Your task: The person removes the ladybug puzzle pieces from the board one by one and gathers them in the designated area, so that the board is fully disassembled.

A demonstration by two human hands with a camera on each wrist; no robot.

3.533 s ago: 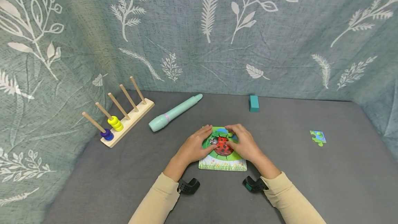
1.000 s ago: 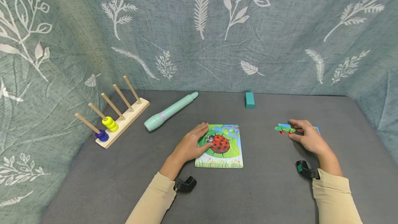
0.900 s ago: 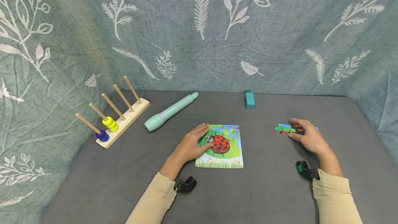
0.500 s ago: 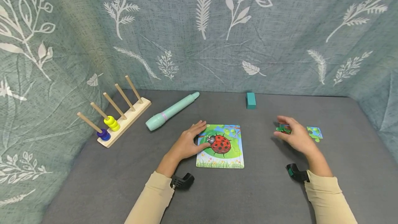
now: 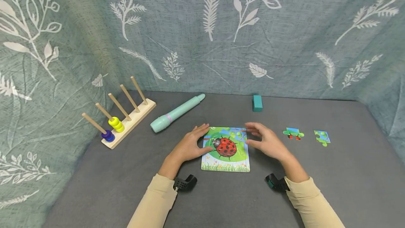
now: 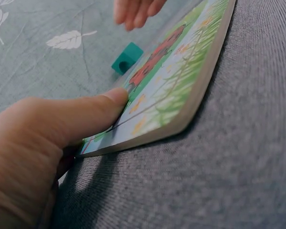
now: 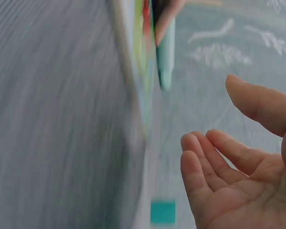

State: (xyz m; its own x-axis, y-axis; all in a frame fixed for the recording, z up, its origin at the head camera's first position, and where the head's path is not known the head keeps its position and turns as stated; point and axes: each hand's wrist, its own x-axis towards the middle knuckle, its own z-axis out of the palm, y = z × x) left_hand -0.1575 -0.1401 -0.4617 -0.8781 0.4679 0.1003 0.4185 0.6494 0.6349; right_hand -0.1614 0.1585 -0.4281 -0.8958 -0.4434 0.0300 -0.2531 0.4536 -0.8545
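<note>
A square ladybug jigsaw puzzle (image 5: 226,147) lies flat on the grey cloth in front of the person. The left hand (image 5: 190,146) holds its left side, the thumb (image 6: 97,112) on the picture and the other fingers along the edge, partly hidden in the left wrist view. At the puzzle's upper right edge is the right hand (image 5: 267,143), fingers apart and nothing between them; the right wrist view shows its palm bare. Farther right lie two loose jigsaw pieces: one green, blue and red piece (image 5: 293,133), and one blue and green piece (image 5: 322,137).
A wooden peg stacker (image 5: 134,119) with blue and yellow rings stands at the left. Between it and the puzzle, toward the back, lies a mint-green tube with a tapered end (image 5: 177,113). A teal block (image 5: 257,103) sits near the patterned curtain (image 5: 190,45).
The right hand let go of the green, blue and red jigsaw piece at the right and moved left to the puzzle. The left hand stays at the puzzle's left side, its thumb slightly shifted.
</note>
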